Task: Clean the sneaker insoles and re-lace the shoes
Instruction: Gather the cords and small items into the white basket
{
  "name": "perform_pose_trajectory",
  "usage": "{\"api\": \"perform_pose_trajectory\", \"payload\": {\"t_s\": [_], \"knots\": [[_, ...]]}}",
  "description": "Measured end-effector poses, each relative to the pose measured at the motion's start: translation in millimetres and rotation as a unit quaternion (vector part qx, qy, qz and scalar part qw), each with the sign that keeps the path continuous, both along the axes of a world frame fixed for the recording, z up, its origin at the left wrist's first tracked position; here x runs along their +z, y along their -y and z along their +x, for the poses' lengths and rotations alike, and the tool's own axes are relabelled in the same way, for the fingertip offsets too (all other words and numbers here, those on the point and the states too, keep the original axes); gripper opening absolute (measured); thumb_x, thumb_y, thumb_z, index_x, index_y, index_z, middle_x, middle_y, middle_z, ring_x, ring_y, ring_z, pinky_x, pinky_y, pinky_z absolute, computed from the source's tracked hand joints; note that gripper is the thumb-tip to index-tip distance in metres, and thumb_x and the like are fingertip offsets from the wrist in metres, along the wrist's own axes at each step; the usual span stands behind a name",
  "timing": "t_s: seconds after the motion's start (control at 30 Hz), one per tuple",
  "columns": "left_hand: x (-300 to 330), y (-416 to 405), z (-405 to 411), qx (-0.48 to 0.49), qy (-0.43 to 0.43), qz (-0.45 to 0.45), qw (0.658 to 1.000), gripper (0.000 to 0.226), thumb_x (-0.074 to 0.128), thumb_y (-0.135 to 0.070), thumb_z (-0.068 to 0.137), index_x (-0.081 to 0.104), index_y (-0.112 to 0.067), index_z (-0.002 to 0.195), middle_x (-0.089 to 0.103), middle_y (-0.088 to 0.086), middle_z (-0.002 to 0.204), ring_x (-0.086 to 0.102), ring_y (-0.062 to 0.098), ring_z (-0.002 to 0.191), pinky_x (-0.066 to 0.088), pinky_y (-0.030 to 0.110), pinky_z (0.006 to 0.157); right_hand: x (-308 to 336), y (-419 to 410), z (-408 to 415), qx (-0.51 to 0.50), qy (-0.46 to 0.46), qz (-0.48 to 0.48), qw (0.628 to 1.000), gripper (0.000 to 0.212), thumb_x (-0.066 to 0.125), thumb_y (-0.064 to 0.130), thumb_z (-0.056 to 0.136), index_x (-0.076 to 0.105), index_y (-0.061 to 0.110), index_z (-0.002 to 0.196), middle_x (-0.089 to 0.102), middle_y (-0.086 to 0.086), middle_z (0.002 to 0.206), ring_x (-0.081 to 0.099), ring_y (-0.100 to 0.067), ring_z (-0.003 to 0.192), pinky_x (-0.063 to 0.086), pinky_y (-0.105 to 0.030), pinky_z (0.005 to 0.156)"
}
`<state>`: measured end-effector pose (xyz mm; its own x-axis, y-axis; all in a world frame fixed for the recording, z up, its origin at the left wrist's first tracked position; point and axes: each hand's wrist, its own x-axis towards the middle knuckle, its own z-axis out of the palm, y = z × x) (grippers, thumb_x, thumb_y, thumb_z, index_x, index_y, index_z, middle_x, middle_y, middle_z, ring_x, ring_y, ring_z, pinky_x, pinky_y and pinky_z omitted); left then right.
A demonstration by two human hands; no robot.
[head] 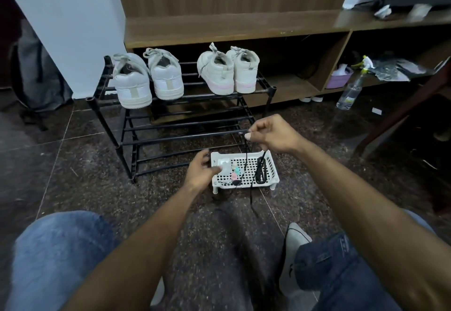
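Lace half out of the tray, and it can snag.

My left hand (201,170) steadies the white tray (273,168), fingers curled over its left rim; my right hand (271,135), raised above the tray, pinches a black lace (247,164) that hangs through it onto the speckled dark floor (97,164). I judge a quick pull could catch the coiled lace (260,171) below my right hand, or tip the tray. Beyond both hands, 4 sneakers (185,76) stand on the black rack (170,125).
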<state>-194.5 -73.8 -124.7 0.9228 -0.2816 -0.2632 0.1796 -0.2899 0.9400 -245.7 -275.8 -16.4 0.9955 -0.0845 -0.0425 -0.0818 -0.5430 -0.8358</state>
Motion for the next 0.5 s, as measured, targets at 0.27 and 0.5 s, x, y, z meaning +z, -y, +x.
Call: {"api": "perform_pose_trajectory", "payload": {"t_s": [0.27, 0.5], "knots": [[64, 30, 2, -0.097, 0.134, -0.119, 0.979, 0.02, 0.056, -0.01, 0.096, 0.069, -0.013, 0.081, 0.066, -0.001, 0.066, 0.059, 0.014, 0.066, 0.047, 0.027, 0.071, 7, -7, 11, 0.02, 0.015, -0.082, 0.996, 0.014, 0.072, 0.021, 0.085, 0.066, 0.016, 0.073, 0.063, -0.015, 0.06, 0.054, -0.024, 0.051, 0.044, -0.034, 0.047], [99, 28, 14, -0.111, 0.174, -0.119, 0.971, 0.022, 0.067, -0.022, 0.091, 0.063, -0.01, 0.073, 0.045, 0.003, 0.057, 0.042, 0.008, 0.049, 0.048, 0.026, 0.051, 9, 16, -1, -0.028, 0.051, -0.082, 0.995, 0.016, 0.07, 0.031, 0.087, 0.071, 0.018, 0.078, 0.062, -0.005, 0.056, 0.049, -0.002, 0.042, 0.037, -0.015, 0.041]]}}
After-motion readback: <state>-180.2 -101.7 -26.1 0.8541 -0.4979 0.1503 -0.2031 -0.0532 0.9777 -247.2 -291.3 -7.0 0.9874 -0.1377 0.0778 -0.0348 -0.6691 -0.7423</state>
